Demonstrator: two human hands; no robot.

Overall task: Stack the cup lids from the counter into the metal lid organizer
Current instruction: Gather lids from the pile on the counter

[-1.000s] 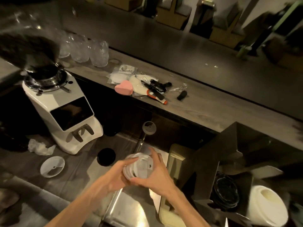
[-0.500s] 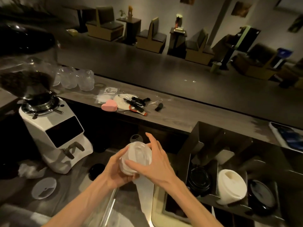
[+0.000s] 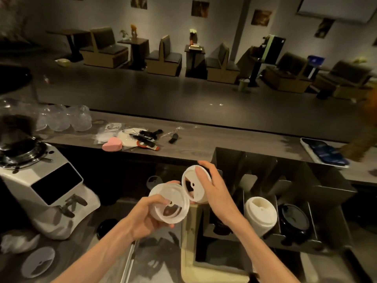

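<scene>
Half a second ago both hands were wrapped around one white bundle of lids; now they have drawn apart, each with its own part. Left hand [image 3: 148, 218] holds a white lid [image 3: 170, 203] from beneath, fingers curled round its near rim, its open underside tipped up toward the camera, so its round face looks near and up. Right hand [image 3: 216, 188] holds a second white lid [image 3: 194, 183] nearly on edge, fingers spread over its far and right side, thumb hidden; its hollow side faces left toward the other lid. The two rims nearly touch; whether either piece is one lid or a small nested stack cannot be told.

Both lids hover just left of the metal lid organizer [image 3: 228, 158], which stands at the right on the tabletop [image 3: 114, 260]. Its slots hold a white stack of lids [image 3: 260, 215] lying on its side, axis running near to far, and a black stack [image 3: 293, 221] to its right. One clear flat lid [image 3: 38, 261] lies near left on the tabletop, beside a white coffee grinder [image 3: 49, 188]. No writing is readable.
</scene>
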